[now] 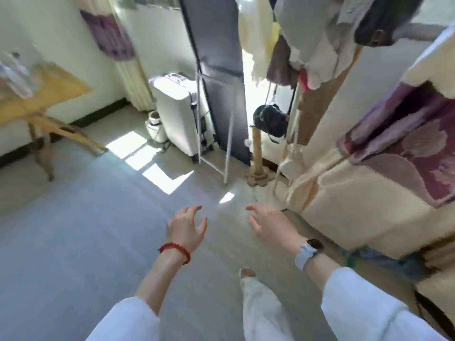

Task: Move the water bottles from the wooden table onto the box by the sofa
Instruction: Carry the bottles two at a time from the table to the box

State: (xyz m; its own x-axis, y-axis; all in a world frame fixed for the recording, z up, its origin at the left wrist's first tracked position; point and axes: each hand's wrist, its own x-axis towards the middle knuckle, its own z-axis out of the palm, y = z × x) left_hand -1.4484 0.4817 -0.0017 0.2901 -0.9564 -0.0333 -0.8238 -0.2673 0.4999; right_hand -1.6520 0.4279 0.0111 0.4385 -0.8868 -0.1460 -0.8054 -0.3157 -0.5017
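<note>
Low in the frame, two white sleeves [357, 308] and a white trouser leg [261, 313] are seen. Just above them, the left hand [186, 228], marked by a red bracelet [175, 252], and the right hand [269, 225], with a watch [307, 252] at the wrist, are held out over the grey floor [73, 230]; the fingers of both are spread and loosely bent, and nothing is held. At the right edge a cream and maroon cover [394, 153] is draped. Farther up, at centre, a white suitcase [177, 112] is stood shut, its contents hidden. In the upper left, water bottles [16, 75], blurred, are seen on the wooden table [49, 89]; whether they are filled cannot be told.
</note>
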